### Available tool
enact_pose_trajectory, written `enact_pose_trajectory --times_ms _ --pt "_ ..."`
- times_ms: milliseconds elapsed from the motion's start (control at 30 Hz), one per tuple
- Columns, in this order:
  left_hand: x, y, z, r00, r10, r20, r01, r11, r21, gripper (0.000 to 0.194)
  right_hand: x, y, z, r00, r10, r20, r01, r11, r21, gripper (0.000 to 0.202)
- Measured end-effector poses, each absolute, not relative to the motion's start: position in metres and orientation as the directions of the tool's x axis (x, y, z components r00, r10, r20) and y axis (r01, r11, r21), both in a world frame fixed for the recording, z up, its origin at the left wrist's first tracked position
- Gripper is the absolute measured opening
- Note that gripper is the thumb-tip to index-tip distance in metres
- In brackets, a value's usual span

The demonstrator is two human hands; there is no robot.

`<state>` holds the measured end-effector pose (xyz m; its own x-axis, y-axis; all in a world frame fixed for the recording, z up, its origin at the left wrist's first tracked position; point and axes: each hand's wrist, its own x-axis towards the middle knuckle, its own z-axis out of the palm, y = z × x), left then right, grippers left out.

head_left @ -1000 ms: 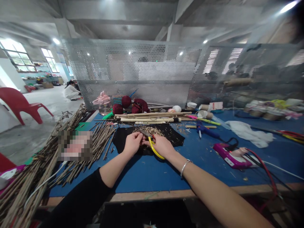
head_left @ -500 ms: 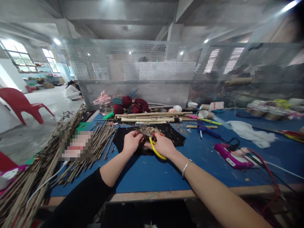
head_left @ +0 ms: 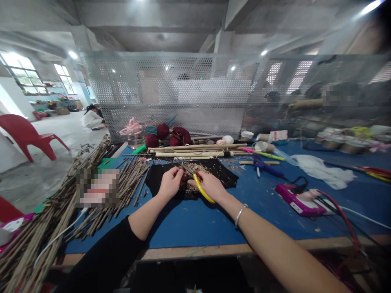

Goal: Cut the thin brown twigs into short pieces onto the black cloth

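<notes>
My right hand is wrapped round a pair of pruning shears with yellow handles and a touch of red near the pivot. Their metal blades reach up and left, close by the fingertips of my left hand. Thumb and fingers of that left hand are pinched together; whatever is between them is too small or hidden to name. Beneath both hands lies a black cloth, with a heap of short brown stem clippings on it.
Cut brown sticks and a long twig bundle lie left. Pale rods and dark red yarn balls are behind. To the right are a blue glue gun, a purple power strip with cables, and a white plastic bag.
The yellow handles of the shears have come closer to my right palm, and the blades look narrower. My left hand has barely shifted.
</notes>
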<state>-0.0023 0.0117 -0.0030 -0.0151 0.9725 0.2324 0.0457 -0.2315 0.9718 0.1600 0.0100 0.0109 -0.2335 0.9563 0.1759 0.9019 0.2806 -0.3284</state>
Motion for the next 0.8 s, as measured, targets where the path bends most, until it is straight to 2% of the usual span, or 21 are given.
enact_pose_trajectory --times_ms 100,300,467,633,733,800 --pt "0.0001 0.0109 -0.003 -0.008 0.978 0.208 -0.012 -0.208 0.978 0.023 0.1582 0.0077 0.0119 -0.23 0.959 0.165 0.905 0.273 -0.326 0.041" --pt "0.0043 0.0082 -0.0027 0.031 0.966 0.255 0.029 -0.256 0.966 0.016 0.1554 0.0053 0.012 -0.271 0.932 0.242 0.87 0.345 -0.352 0.055" --pt "0.0042 0.0074 -0.0022 -0.005 0.959 0.284 0.128 -0.281 0.951 0.022 0.1559 0.0071 0.009 -0.225 0.949 0.222 0.906 0.288 -0.309 0.052" --pt "0.003 0.0075 -0.0025 -0.011 0.958 0.286 0.146 -0.281 0.948 0.026 0.1554 0.007 0.0083 -0.197 0.964 0.18 0.917 0.246 -0.314 0.051" --pt "0.0034 0.0082 -0.0037 -0.017 0.969 0.248 0.119 -0.245 0.962 0.027 0.155 0.0073 0.007 -0.181 0.972 0.152 0.92 0.222 -0.324 0.053" --pt "0.0041 0.0091 -0.0051 -0.003 0.983 0.185 0.038 -0.184 0.982 0.027 0.1548 0.0074 0.0062 -0.179 0.973 0.147 0.92 0.218 -0.327 0.054"
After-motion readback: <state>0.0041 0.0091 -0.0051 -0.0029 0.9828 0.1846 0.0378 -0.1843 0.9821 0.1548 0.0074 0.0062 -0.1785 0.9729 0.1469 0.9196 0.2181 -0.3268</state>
